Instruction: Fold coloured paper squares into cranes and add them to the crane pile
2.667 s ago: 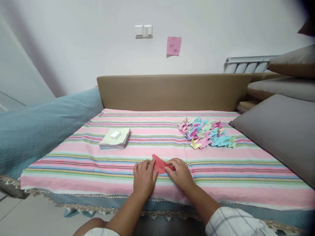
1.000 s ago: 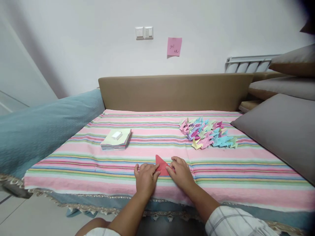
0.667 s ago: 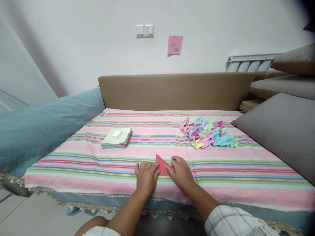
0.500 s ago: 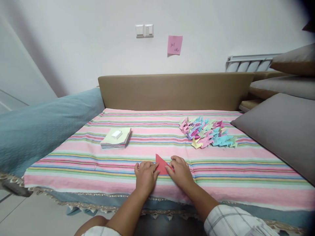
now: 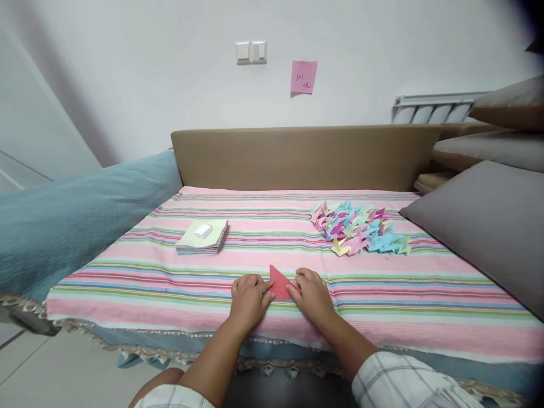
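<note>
A red sheet of origami paper [image 5: 279, 285], folded into a triangle, lies on the striped cloth [image 5: 170, 314] in front of me. Its one point faces away from me. My left hand [image 5: 250, 296] has the paper's left edge pinched between thumb and forefinger. At the right corner, my right hand [image 5: 312, 293] grips the paper with its thumb on top and its other fingers curled. Beyond my right hand sits a cluster of folded paper cranes [image 5: 357, 229] in pink, blue, green, purple and yellow.
At the left is a stack of square paper [image 5: 202, 241] with a small white block [image 5: 203, 231] on top. Grey cushions [image 5: 480, 221] are piled at the right. A brown backrest [image 5: 297, 158] runs along the wall, and a blue armrest [image 5: 93, 209] borders the left side.
Both hands keep their hold on the red paper; my left hand has shifted very slightly left. The whole view has moved a little.
</note>
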A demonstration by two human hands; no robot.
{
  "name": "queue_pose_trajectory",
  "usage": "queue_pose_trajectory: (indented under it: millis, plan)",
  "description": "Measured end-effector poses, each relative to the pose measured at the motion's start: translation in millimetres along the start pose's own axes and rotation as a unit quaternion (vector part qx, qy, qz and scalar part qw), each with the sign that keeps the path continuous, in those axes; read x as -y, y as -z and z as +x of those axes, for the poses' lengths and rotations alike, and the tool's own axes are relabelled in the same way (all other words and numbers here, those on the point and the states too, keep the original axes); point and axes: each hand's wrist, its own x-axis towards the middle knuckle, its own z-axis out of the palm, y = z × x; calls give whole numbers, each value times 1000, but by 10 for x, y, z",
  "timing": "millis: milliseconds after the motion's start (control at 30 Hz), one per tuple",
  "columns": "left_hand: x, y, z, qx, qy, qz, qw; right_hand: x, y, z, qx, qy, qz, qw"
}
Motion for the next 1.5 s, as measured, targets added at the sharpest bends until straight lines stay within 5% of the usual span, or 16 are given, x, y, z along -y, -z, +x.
queue_pose_trajectory:
  millis: [333,633,1267,1500]
  plan:
    - [17,-59,-15,-18,14,9,1000,44,-5,-62,-87,56,-1,995]
    - [30,-65,-19,-28,7,28,999,119,-97,-305,-55,208,-63,975]
    - [30,-43,25,17,39,41,998,-224,339,-284,-3,118,-113,986]
    - [8,24,36,29,29,61,997,-82,338,-278,-35,133,-88,987]
